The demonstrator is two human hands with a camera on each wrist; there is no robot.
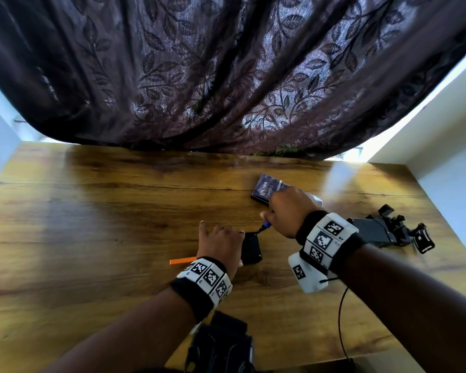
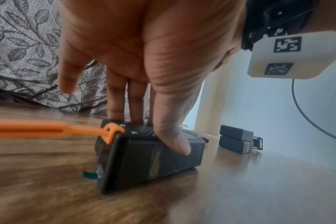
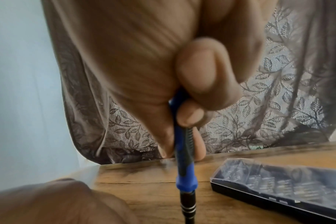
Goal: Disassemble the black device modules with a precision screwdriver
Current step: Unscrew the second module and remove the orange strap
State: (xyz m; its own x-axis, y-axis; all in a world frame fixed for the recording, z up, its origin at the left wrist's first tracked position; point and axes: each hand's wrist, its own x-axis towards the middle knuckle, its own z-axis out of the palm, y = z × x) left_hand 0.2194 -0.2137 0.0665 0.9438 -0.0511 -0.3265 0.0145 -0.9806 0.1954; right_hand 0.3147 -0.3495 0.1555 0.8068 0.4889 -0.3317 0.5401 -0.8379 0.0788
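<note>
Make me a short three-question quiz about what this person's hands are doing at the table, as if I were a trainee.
1. True or false: the left hand holds the screwdriver.
2. What lies beside the right hand at the far side of the table? A) a closed bit case with a clear lid B) a hammer C) a cup
3. Fill in: the strap hooked to the black module is coloured ____.

Key:
1. False: the right hand grips it, and the left hand steadies the module, fingers on top and thumb on its side.
2. A, the bit case.
3. Orange, the orange strap.
</note>
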